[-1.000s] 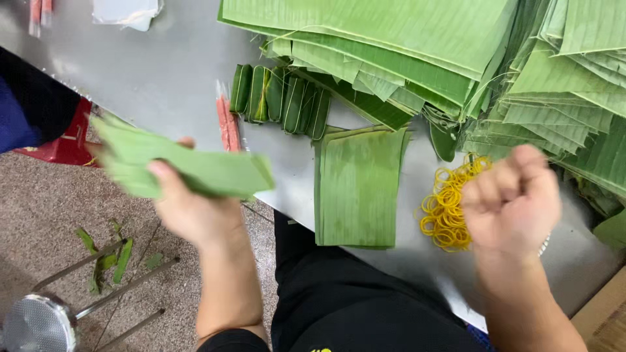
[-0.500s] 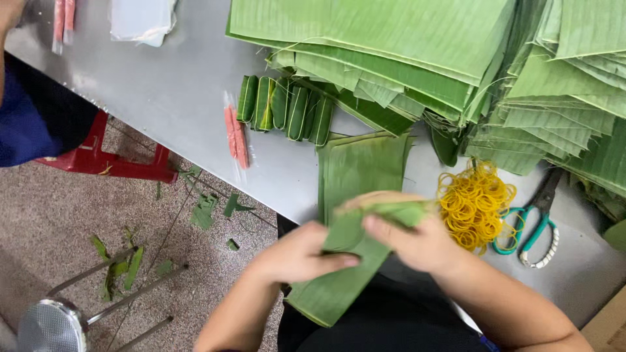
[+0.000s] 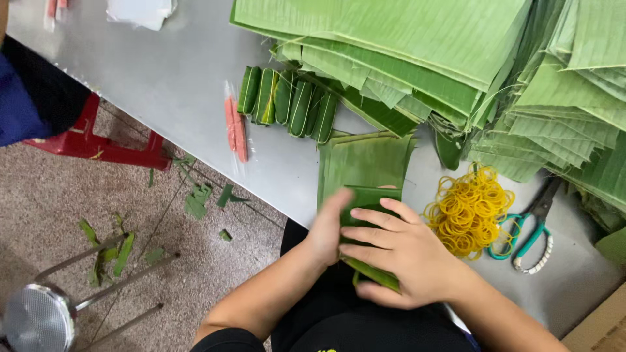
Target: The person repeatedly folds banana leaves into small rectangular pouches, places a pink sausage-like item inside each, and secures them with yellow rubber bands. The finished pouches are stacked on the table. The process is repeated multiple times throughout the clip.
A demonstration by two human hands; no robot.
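Right now, you are pressing both hands onto a folded banana-leaf packet (image 3: 366, 203) at the near edge of the steel table (image 3: 176, 85), just above your lap. Your right hand (image 3: 401, 254) is lying flat across the top of the packet, fingers (image 3: 375, 218) spread and pointing left, thumb curling under its near end, so it is grasping the fold. Your left hand (image 3: 326, 228) is bracing the packet's left side, palm and thumb pushing against the leaf rather than closing into a fist. Directly beyond your fingertips, a flat cut leaf sheet (image 3: 362, 160) is lying on the table, touching the packet's far edge. Just to the right of your right hand, a heap of yellow rubber bands (image 3: 466, 212) is sitting, and further right again a pair of teal-handled scissors (image 3: 531, 228) is resting with its blades pointing away from you. Beyond and to the left of your hands, a row of finished leaf rolls (image 3: 287, 104) is lining up side by side, with a slim orange wrapped stick (image 3: 236, 129) lying to their left. Well beyond both hands, large stacks of banana leaves (image 3: 417, 45) are covering the far and right parts of the table. Below your left arm, leaf scraps (image 3: 199, 202) are littering the speckled floor beside a red stool (image 3: 98, 146).
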